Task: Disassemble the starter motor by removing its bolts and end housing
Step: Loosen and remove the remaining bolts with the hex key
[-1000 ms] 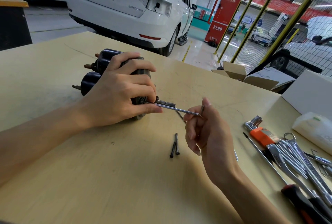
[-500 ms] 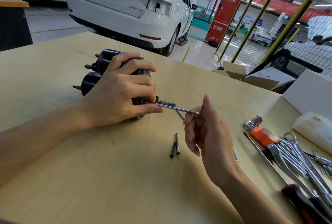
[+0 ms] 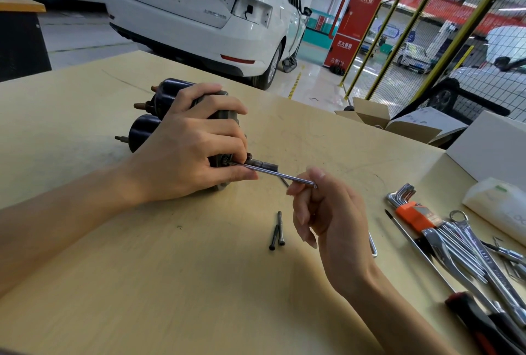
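The starter motor (image 3: 148,124), black with two cylinders and copper studs, lies on its side on the wooden table (image 3: 142,283). My left hand (image 3: 187,150) wraps over its grey end housing and pins it down. A long silver hex key (image 3: 273,173) runs from the housing's face to my right hand (image 3: 327,221), whose fingertips pinch the key's bent end. Two removed long bolts (image 3: 277,231) lie side by side on the table below the key.
A hex key set in an orange holder (image 3: 410,209), several wrenches (image 3: 469,252) and a black-and-red handled tool (image 3: 484,323) lie at the right. A loose hex key (image 3: 373,245) sits behind my right hand. White boxes (image 3: 489,147) stand at the far right edge.
My right hand's fingers have rolled on the hex key's bent end, turning it slightly. My left hand and the motor have stayed put.
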`<control>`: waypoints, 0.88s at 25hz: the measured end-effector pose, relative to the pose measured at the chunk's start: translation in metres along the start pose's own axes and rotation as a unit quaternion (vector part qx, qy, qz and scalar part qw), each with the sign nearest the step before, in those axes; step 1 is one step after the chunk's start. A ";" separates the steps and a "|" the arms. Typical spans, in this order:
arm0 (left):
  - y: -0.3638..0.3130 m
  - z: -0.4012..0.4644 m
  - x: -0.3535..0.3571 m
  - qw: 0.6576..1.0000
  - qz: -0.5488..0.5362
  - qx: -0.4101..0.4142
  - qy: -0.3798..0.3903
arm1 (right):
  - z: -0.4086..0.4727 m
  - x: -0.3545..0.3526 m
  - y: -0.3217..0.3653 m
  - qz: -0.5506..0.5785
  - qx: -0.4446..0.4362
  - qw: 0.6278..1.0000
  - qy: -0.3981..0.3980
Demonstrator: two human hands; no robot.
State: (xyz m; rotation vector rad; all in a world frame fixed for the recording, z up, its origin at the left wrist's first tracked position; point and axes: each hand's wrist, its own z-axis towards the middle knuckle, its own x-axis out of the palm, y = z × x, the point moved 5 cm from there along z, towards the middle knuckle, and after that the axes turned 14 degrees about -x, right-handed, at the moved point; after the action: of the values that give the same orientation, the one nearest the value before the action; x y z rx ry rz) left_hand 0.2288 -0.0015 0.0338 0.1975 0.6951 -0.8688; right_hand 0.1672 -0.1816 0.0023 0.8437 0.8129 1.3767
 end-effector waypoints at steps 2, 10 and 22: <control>0.000 0.000 0.000 1.000 0.001 -0.001 0.001 | 0.000 0.000 0.001 -0.007 -0.006 1.000 0.005; 0.000 -0.001 0.000 1.000 -0.001 -0.001 0.003 | -0.001 -0.002 0.000 -0.029 0.013 0.999 0.003; 0.001 -0.001 0.000 1.000 0.003 0.001 -0.002 | -0.001 0.000 0.004 -0.057 -0.017 0.998 -0.001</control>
State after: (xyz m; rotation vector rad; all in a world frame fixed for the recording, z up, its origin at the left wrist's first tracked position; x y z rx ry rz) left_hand 0.2292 -0.0007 0.0328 0.2002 0.6892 -0.8635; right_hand 0.1646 -0.1818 0.0058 0.7614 0.8224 1.2855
